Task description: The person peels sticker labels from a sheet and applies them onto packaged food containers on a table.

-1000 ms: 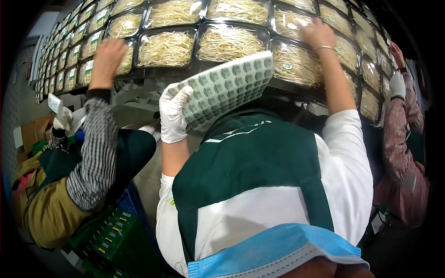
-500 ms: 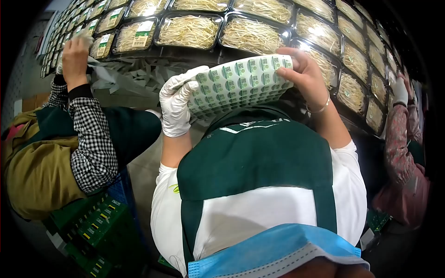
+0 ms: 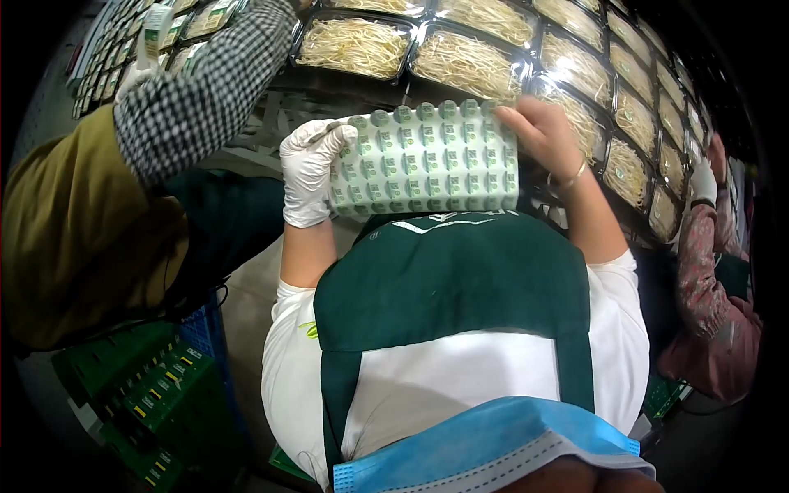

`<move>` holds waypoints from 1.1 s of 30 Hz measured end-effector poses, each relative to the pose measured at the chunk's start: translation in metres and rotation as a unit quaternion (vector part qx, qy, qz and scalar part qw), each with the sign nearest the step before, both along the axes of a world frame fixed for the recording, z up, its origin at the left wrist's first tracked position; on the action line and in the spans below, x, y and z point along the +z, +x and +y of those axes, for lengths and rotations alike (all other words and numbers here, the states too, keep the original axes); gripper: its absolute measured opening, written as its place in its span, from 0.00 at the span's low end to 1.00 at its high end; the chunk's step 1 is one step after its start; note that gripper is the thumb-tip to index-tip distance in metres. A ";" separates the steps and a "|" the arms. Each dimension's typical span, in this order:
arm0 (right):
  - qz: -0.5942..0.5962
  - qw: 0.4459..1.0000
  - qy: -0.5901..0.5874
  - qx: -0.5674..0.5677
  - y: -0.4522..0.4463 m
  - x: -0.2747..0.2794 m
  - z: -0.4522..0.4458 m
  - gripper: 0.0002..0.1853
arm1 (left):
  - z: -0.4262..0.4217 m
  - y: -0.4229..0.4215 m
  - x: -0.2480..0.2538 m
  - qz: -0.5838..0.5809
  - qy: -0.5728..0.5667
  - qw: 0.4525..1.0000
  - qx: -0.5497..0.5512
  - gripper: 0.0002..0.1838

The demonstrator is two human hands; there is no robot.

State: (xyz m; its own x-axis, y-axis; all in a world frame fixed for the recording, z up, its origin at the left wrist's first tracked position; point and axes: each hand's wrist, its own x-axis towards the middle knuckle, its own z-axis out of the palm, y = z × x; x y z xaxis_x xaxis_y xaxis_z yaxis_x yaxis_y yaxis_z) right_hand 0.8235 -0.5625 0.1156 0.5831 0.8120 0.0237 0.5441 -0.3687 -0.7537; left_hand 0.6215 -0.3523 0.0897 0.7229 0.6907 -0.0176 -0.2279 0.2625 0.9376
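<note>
While sprout trays [image 3: 472,66] line table [image 3: 353,89], green crates [image 3: 168,382] flank floor [image 3: 256,353].

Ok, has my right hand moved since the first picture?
Yes: relative to the sprout packs, your right hand came back toward you, to the sticker sheet.

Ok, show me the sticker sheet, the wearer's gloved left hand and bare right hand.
Sticker sheet [image 3: 429,163], head view: middle of its printed face.
Gloved left hand [image 3: 307,174], head view: middle of the hand.
Bare right hand [image 3: 552,140], head view: back of the hand.
</note>
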 end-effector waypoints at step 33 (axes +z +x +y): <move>-0.273 0.823 -0.369 -0.335 0.330 -0.056 0.015 0.22 | 0.023 0.067 -0.025 0.114 -0.172 0.978 0.035 0.03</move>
